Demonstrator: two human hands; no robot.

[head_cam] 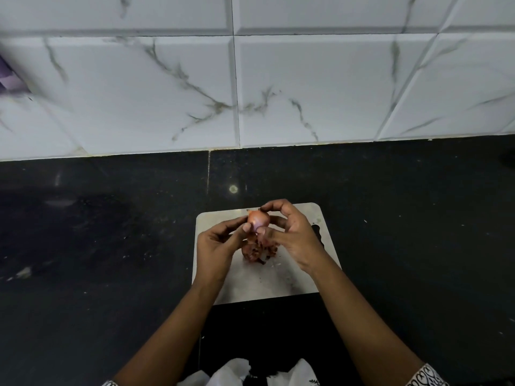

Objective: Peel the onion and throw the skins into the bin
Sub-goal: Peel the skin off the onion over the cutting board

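Observation:
A small pinkish onion (257,220) is held above a white cutting board (250,280), gripped from both sides. My left hand (217,246) pinches its lower left with thumb and fingers. My right hand (289,232) curls over its top and right side, thumb pressed against its lower front. A heap of reddish-brown skins (255,253) lies on the board just below the onion, partly hidden by my hands. No bin is in view.
The board rests on a dark stone counter (97,246), with a white marbled tile wall (250,79) behind. White cloth or a bag (234,371) shows at the bottom edge between my forearms. A purple object (8,79) sits at the far left.

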